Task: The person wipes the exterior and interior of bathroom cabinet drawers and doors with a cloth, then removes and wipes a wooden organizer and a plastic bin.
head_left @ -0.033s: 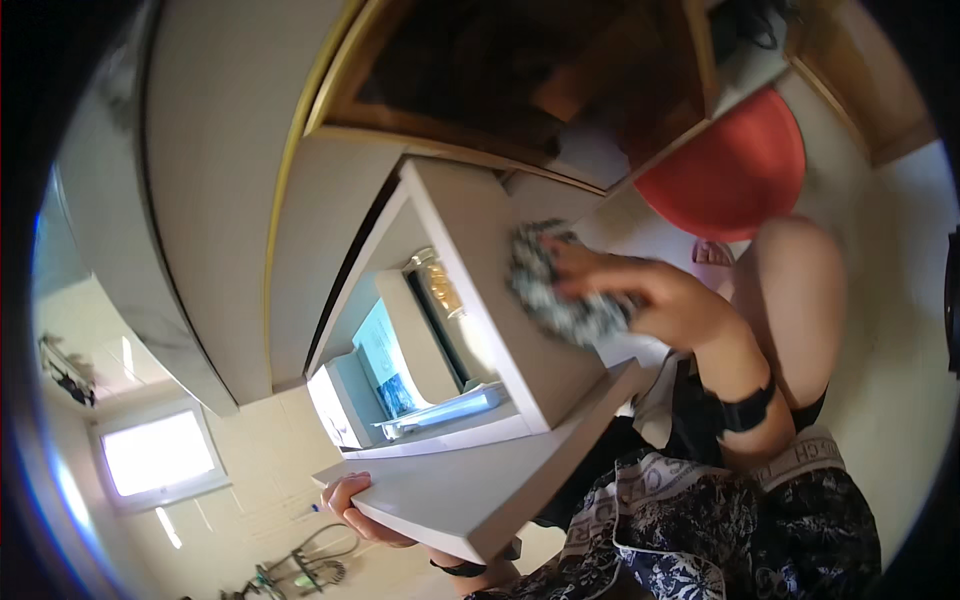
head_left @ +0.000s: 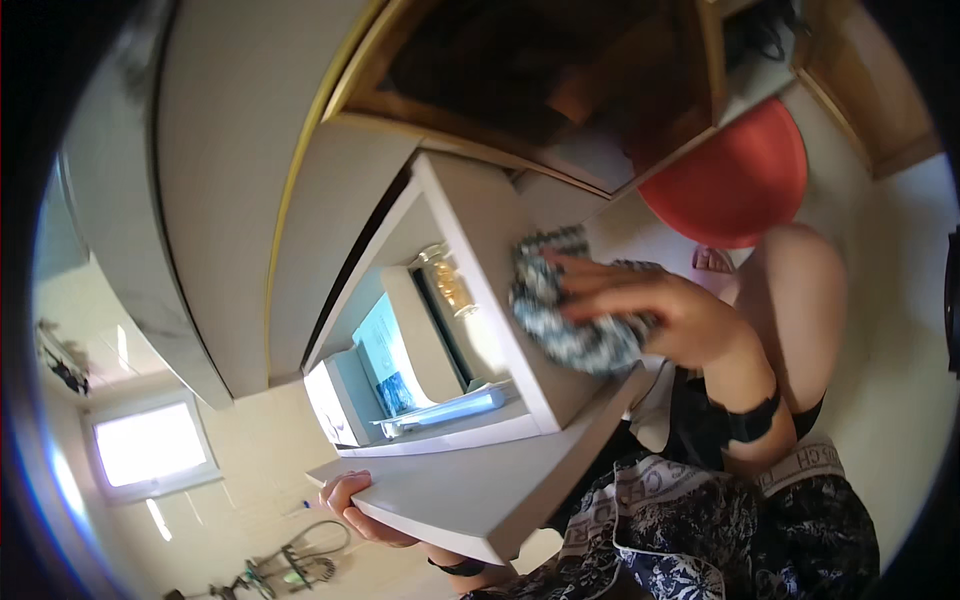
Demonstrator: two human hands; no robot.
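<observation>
Left hand: the left hand point(head_left: 350, 500) was closed round the far end of the front panel point(head_left: 430, 490), fingers curled over its edge.
Right hand: the right hand point(head_left: 675, 310) had its fingers part-spread and bent over a bunched checked cloth point(head_left: 590, 345), holding it; blur hid how tightly.
Cloth: it lay against the outer face of the drawer's side wall point(head_left: 480, 230), its lower end near the front panel.
Inside the drawer: a glass jar point(head_left: 452, 285) with something golden in it sat near the side wall; a pale blue tube point(head_left: 450, 408) lay nearer the front, and a blue card or box point(head_left: 382, 340) stood beyond.
Jolt risk: a hard push on the side wall could have shaken the drawer and tipped the jar; a pull on the front panel could have drawn it farther out.
Snag risk: a loose fold could have caught where panel and wall met, or knuckles struck that projecting edge.
Edges: the wall's back end came close to a gold-framed dark panel point(head_left: 530, 60), leaving little reach there.
Room: the freer side was outward, toward the red basin point(head_left: 745, 180), though the person's own knee limited the elbow.
</observation>
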